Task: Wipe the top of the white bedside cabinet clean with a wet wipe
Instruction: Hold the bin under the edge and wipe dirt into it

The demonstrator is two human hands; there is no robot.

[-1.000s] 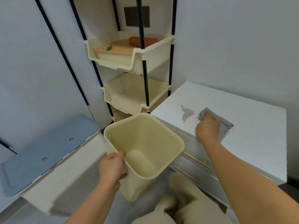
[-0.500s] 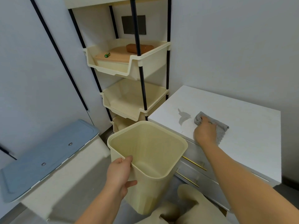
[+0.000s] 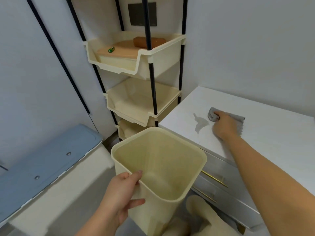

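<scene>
You're mid-wipe: your right hand (image 3: pixel 224 126) is pressing flat on the grey wet wipe (image 3: pixel 238 121), fingers curled over its front fold, at approx 2 o'clock in view on the white bedside cabinet (image 3: pixel 281 150) top. A wet smear (image 3: pixel 201 124) is sitting just beside the wipe at its 9 o'clock, so that patch is probably next; sweeping left calls for steady downward pressure and stopping short of the left edge. Your left hand (image 3: pixel 122 193) is gripping the rim of the cream bin (image 3: pixel 160 169), thumb inside, at 6 o'clock, bin tucked vs the cabinet's front-left corner, apparently to catch debris. Plenty of bare top is lying toward 3 o'clock; the tiered rack (image 3: pixel 144 103) is crowding the 11 o'clock side, w/ the wall close behind
</scene>
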